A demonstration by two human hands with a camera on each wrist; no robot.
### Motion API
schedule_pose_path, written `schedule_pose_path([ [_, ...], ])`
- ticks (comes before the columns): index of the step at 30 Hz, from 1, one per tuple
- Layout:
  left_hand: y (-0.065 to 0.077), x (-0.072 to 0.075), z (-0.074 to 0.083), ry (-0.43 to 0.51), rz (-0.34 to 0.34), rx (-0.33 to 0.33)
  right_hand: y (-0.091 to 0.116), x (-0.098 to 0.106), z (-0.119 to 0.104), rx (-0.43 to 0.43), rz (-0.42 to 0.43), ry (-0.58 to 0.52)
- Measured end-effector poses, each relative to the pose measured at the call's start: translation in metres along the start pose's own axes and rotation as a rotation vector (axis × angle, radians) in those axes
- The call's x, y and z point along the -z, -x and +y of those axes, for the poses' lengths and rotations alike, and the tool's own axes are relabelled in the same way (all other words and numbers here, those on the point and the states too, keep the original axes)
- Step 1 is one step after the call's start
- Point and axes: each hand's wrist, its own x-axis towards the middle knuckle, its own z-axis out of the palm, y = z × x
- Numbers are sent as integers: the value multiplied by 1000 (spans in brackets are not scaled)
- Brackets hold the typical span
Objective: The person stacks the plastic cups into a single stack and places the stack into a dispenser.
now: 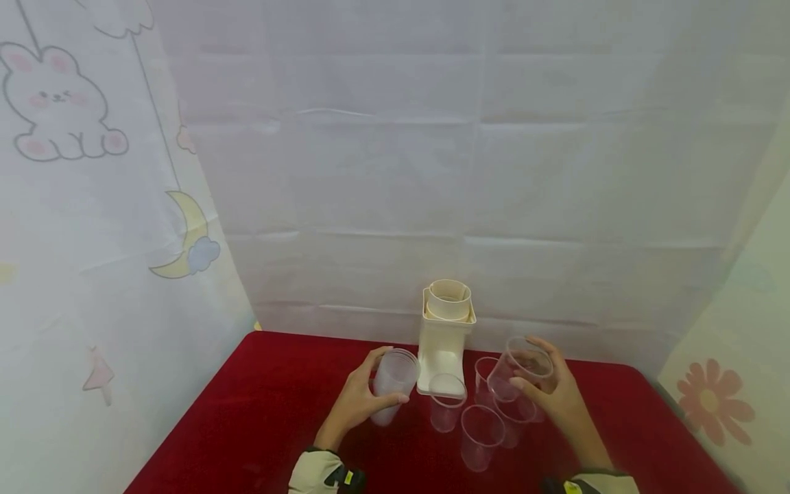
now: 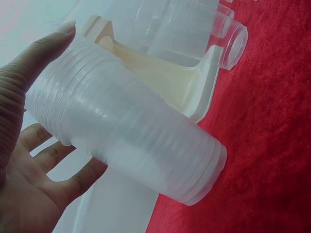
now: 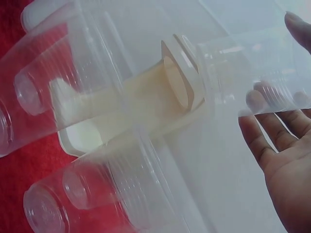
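In the head view my left hand [image 1: 353,401] grips a nested stack of clear plastic cups [image 1: 395,381], thumb on the near side and fingers behind. The left wrist view shows the stack [image 2: 131,121] from the side, several rims packed together near the thumb. My right hand [image 1: 564,394] holds a single clear plastic cup [image 1: 506,381] by its side, above the other cups. Clear plastic cups stand mouth up between the hands, among them a near cup [image 1: 478,449] and a left cup [image 1: 444,415]. Overlapping see-through walls blur the cups below my right hand.
A cream plastic holder [image 1: 441,343] with a round ring on top stands behind the cups, near the back edge. Red cloth [image 1: 247,412] covers the table. A white sheet [image 1: 370,206] hangs behind, and printed sheets [image 1: 92,274] hang at both sides.
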Motion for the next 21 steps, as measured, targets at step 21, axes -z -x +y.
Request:
schedule_pose_path([
  [21,1,-2,-1,17,-5,12,-5,-17,-5,-9,34,-12],
])
